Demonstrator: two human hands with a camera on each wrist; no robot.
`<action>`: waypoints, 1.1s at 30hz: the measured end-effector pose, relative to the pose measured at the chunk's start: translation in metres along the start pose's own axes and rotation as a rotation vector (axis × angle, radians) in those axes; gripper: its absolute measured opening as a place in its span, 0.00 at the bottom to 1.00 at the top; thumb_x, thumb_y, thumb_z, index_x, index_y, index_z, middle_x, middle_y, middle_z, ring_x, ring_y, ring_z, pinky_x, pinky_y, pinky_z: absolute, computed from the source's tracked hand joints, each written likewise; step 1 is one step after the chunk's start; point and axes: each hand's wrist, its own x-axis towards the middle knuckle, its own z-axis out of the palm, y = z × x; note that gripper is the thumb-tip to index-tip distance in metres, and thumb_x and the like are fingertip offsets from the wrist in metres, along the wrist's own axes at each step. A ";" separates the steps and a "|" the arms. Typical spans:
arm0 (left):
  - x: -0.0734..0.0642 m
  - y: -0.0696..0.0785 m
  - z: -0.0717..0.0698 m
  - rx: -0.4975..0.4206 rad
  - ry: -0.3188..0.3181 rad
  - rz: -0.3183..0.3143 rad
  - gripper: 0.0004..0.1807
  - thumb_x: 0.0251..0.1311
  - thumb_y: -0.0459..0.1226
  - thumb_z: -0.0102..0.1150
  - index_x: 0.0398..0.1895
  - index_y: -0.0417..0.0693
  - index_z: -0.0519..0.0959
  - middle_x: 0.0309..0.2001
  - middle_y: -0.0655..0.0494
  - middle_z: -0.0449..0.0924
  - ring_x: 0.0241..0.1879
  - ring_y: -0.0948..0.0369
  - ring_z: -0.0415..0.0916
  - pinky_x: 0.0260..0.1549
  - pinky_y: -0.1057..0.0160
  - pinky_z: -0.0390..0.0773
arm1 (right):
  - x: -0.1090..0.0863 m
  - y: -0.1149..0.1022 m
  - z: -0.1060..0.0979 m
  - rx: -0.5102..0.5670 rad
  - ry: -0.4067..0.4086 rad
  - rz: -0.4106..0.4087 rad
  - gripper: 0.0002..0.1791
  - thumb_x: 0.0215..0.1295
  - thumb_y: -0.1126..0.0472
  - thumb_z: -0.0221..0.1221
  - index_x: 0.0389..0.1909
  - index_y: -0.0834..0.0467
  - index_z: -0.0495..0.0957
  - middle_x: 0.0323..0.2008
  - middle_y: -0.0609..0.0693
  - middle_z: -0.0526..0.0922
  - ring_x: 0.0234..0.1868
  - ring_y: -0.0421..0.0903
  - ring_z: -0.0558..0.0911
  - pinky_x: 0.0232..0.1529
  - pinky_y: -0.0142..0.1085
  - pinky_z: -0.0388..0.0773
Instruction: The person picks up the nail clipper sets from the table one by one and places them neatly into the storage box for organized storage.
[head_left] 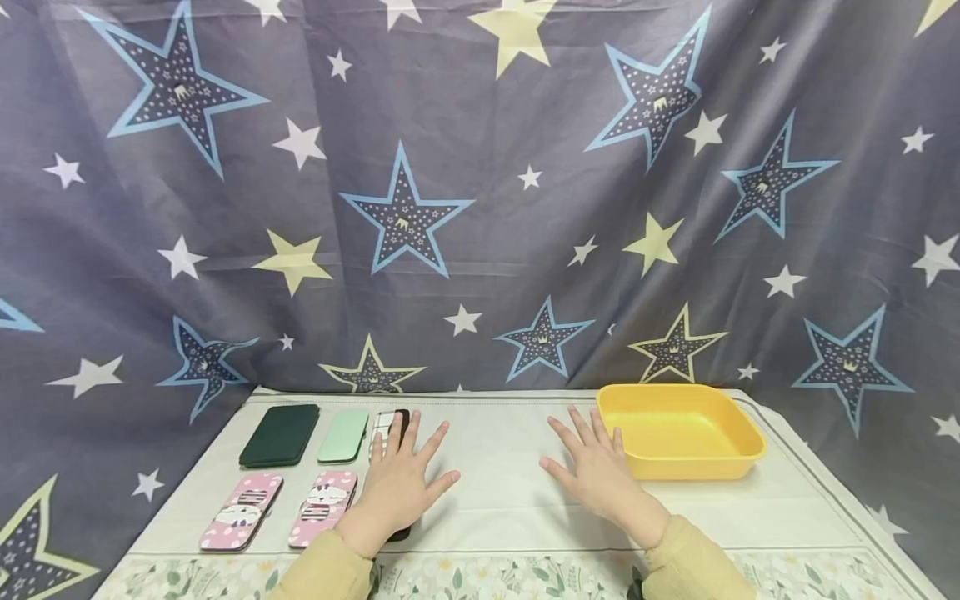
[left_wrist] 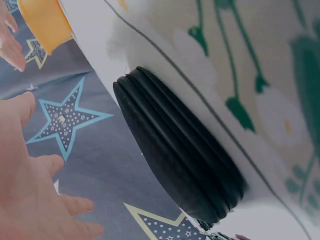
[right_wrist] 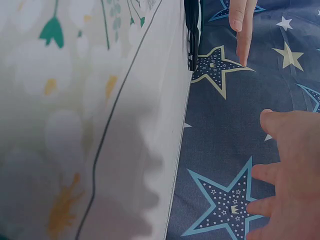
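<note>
My left hand [head_left: 399, 490] is held over the table with its fingers spread and nothing in its grasp. Beneath it, a black folded case [left_wrist: 175, 145] with layered edges is mostly hidden in the head view. Past those fingertips lies a white-and-black checked case [head_left: 381, 423], partly covered. Two pink cases with cat faces, one at the far left [head_left: 242, 512] and one nearer the hand [head_left: 324, 508], lie beside it. Behind them are a dark green flat case [head_left: 280, 436] and a mint green case [head_left: 343, 435]. My right hand [head_left: 602, 481], fingers also spread, hovers beside a yellow plastic bin [head_left: 693, 469].
A white cloth with a floral front border covers the table [head_left: 495, 475]. Behind it hangs a grey curtain [head_left: 480, 108] printed with stars. The yellow bin stands at the right, near the table's back edge.
</note>
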 end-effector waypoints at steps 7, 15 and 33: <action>-0.001 0.001 0.000 -0.001 0.001 0.002 0.40 0.59 0.67 0.43 0.73 0.67 0.52 0.74 0.41 0.41 0.73 0.41 0.30 0.64 0.33 0.42 | -0.001 -0.001 0.002 0.012 0.012 -0.002 0.35 0.63 0.37 0.52 0.69 0.46 0.63 0.72 0.57 0.54 0.72 0.65 0.45 0.62 0.70 0.42; 0.001 0.002 -0.005 0.012 -0.012 0.009 0.41 0.59 0.68 0.41 0.73 0.67 0.52 0.74 0.42 0.41 0.73 0.41 0.32 0.65 0.34 0.42 | 0.000 0.001 -0.002 0.017 0.020 -0.017 0.36 0.64 0.36 0.52 0.69 0.47 0.62 0.71 0.59 0.55 0.71 0.67 0.46 0.61 0.70 0.44; 0.069 0.118 0.000 -0.125 -0.095 0.110 0.45 0.61 0.67 0.40 0.75 0.57 0.44 0.75 0.43 0.39 0.73 0.45 0.35 0.68 0.42 0.45 | -0.003 0.141 -0.085 -0.031 0.079 0.147 0.38 0.71 0.40 0.43 0.67 0.67 0.58 0.64 0.79 0.53 0.64 0.79 0.49 0.62 0.68 0.44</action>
